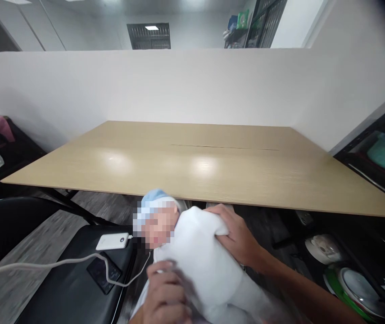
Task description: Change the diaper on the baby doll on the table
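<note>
A baby-like figure with a light blue cap lies tilted across my lap, its head towards the left. I cannot tell whether it is a doll. White clothing covers its body. My right hand grips the clothing on the right side, thumb below and fingers over a fold. Lower down, my left hand has its fingers curled at the near edge of the clothing, with a little white cloth showing between them. The figure's arms and legs are hidden.
A wide wooden table stands just ahead, against a white partition. On the black chair to my left lie a white power bank and a dark phone. A white cable crosses there. A dark shelf holds containers at right.
</note>
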Demonstrator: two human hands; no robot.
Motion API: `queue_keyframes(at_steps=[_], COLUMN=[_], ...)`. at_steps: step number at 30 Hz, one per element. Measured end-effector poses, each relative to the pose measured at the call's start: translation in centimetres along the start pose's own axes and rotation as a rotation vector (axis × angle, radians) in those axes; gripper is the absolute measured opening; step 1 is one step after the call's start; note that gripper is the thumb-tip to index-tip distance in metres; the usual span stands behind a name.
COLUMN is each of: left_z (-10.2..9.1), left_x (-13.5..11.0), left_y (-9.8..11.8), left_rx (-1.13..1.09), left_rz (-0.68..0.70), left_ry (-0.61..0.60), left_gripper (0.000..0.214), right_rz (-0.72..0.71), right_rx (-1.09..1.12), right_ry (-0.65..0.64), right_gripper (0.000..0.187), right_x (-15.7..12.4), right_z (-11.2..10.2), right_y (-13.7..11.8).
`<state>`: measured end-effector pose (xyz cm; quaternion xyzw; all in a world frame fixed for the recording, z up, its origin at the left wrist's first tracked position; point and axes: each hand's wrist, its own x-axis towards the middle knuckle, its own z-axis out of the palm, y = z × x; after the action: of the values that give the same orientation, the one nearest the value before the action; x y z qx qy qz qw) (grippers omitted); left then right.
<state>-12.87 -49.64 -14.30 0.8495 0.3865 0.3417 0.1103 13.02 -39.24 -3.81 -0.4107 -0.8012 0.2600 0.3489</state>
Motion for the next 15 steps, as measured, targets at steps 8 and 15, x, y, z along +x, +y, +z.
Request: queue_keyframes(at_steps=[8, 15], left_z=[-5.6, -6.5], left_x=[10.1, 19.9], left_y=[-4.9, -8.1], left_rx=[-0.033, -0.063], left_rz=[-0.136, -0.242], left_ry=[0.227, -0.132], left_gripper=[0.064, 0.054], right_rz=[0.311, 0.259], right_rx=[0.29, -0.114], right_ry=[0.498, 0.478], right_gripper=[0.038, 0.031], right_x=[-0.5, 2.3], right_z=[-2.7, -6.2], right_y=[1.4, 7.0])
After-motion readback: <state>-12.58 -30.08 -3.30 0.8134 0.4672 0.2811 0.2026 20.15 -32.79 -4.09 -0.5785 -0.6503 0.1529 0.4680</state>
